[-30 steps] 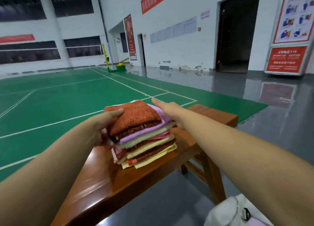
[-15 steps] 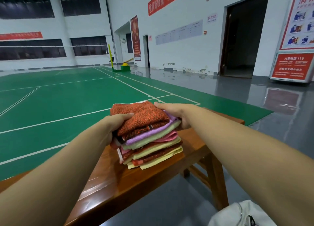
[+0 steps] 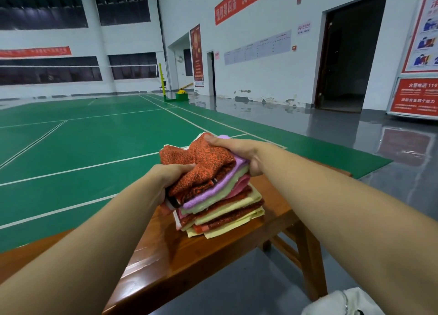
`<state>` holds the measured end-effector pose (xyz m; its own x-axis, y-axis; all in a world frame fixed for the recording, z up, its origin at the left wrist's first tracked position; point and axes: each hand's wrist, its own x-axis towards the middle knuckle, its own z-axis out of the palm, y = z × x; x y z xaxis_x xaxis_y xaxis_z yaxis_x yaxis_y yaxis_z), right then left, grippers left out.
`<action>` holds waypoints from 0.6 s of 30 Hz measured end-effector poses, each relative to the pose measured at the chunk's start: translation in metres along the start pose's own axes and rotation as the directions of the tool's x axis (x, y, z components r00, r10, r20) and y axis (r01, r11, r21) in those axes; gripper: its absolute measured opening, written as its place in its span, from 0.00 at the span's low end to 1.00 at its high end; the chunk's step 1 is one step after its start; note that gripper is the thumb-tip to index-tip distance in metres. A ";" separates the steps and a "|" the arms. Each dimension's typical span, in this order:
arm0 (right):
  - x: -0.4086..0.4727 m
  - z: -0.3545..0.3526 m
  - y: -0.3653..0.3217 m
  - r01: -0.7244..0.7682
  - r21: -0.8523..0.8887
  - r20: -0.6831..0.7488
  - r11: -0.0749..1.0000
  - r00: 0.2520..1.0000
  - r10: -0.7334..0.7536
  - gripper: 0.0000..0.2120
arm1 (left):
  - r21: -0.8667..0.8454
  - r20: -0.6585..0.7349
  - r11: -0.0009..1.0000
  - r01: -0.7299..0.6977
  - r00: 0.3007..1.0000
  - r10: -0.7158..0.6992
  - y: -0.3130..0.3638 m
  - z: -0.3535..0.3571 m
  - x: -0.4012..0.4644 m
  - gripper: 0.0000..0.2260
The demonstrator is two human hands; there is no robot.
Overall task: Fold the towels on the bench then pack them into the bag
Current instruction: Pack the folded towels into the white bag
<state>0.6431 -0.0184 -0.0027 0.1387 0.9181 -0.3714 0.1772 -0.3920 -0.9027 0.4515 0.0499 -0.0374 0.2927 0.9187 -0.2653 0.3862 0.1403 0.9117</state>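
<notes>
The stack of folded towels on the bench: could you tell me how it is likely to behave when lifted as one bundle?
The stack of towels would probably sag and bend: its top red layer is already bunching where the left hand and right hand grip it. The uneven layer edges suggest towels may slide apart. Being soft cloth, it is likely light and unbreakable.

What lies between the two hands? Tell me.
In the head view, the top of the stack of folded towels: left hand grips its near side, right hand its far side.

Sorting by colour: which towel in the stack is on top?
The speckled orange-red towel, bunched under both hands; the lilac towel lies directly beneath it.
</notes>
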 end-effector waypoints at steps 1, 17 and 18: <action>0.000 0.000 0.001 -0.002 -0.001 0.002 1.000 1.000 0.002 0.41 | 0.002 0.008 1.000 0.004 1.000 -0.004 -0.001 0.000 -0.001 0.28; -0.046 -0.003 -0.024 0.444 0.517 -0.090 0.732 0.878 -0.470 0.07 | -0.343 0.298 0.939 -0.014 0.947 0.123 0.058 -0.022 -0.049 0.24; -0.050 -0.003 -0.027 0.458 0.528 -0.091 0.715 0.868 -0.488 0.07 | -0.379 0.316 0.925 0.010 0.941 0.119 0.059 -0.023 -0.052 0.26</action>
<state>0.6340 -0.0538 0.0403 0.1229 0.9828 0.1379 -0.3244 0.1711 -0.9303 0.4391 0.0186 0.0374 0.5978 0.7647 -0.2405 0.0292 0.2791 0.9598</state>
